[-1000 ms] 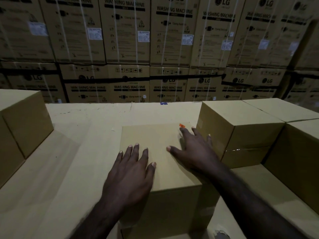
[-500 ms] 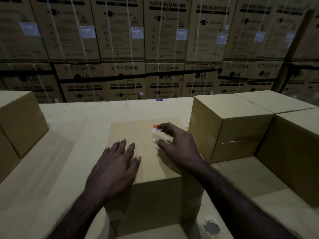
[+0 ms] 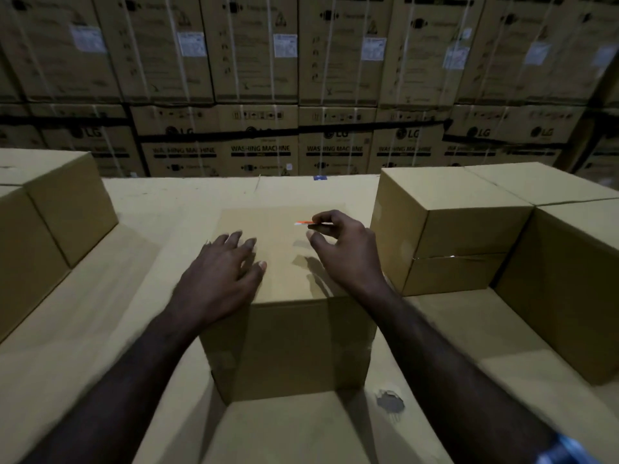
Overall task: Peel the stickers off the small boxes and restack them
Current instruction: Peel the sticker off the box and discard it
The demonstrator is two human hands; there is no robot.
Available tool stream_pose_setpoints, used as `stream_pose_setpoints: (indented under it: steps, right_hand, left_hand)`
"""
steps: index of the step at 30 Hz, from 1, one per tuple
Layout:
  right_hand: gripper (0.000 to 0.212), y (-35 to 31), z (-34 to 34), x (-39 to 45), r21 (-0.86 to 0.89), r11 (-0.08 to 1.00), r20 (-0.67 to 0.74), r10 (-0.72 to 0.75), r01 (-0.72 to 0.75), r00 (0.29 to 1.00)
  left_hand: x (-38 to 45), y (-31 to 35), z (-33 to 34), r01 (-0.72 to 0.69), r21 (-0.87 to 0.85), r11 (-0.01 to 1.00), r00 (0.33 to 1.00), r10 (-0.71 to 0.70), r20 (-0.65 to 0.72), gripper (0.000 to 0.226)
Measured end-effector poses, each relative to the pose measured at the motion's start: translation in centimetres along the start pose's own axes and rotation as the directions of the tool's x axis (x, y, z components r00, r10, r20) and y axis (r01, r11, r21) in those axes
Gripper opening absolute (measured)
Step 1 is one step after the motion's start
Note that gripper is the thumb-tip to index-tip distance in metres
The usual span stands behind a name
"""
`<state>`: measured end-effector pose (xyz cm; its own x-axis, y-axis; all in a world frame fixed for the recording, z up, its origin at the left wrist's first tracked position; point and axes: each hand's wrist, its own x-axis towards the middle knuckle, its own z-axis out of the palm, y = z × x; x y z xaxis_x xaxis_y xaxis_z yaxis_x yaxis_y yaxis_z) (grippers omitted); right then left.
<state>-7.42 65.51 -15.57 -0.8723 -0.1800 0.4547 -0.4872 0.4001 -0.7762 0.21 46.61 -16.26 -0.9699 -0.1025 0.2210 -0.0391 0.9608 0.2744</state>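
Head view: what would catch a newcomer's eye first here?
The small orange-and-white sticker pinched in the right hand, lifted above the plain brown cardboard box at centre. The left hand lies flat on that box's top. Behind, a wall of printed washing-machine cartons fills the background.

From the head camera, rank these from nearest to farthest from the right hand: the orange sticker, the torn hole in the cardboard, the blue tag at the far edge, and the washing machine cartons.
1. Orange sticker: pinched in the right hand.
2. Blue tag: just beyond, at the far edge.
3. Torn hole: low, near the right forearm.
4. Washing machine cartons: the back wall.
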Motion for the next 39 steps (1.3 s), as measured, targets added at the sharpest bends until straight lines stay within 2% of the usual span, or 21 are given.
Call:
stream_pose_setpoints:
  steps: [5, 10, 18, 27, 39]
  right_hand:
    - [0.021, -1.4, -2.6, -2.9, -0.108, 0.994, -0.119, -0.044, 0.031, 0.992]
    - [0.02, -2.9, -5.2, -6.6, -0.233, 0.971, -0.235, -0.109, 0.053, 0.966]
    - [0.019, -1.8, -11.7, -12.9, -0.413, 0.91, -0.355, -0.125, -0.036, 0.927]
    - [0.014, 2.1, -23.1, -19.5, -0.527, 0.831, -0.518, -0.147, -0.179, 0.843]
    - [0.01, 11.7, -43.7, -27.4, -0.589, 0.748, -0.607, -0.157, -0.308, 0.779]
  left_hand:
    - [-1.8, 2.3, -0.8, -0.099, -0.02, 0.995, 0.994, 0.098, -0.041, 0.055]
    - [-3.8, 4.8, -1.5, -0.194, -0.082, 0.978, 0.978, 0.187, -0.09, 0.054]
    - [-6.6, 11.1, -0.3, -0.325, -0.12, 0.938, 0.945, 0.321, -0.055, 0.058]
    - [-8.9, 23.4, 3.2, -0.513, -0.19, 0.837, 0.855, 0.517, -0.035, 0.063]
    - [-12.4, 46.9, 11.9, -0.631, -0.305, 0.714, 0.755, 0.656, -0.027, 0.066]
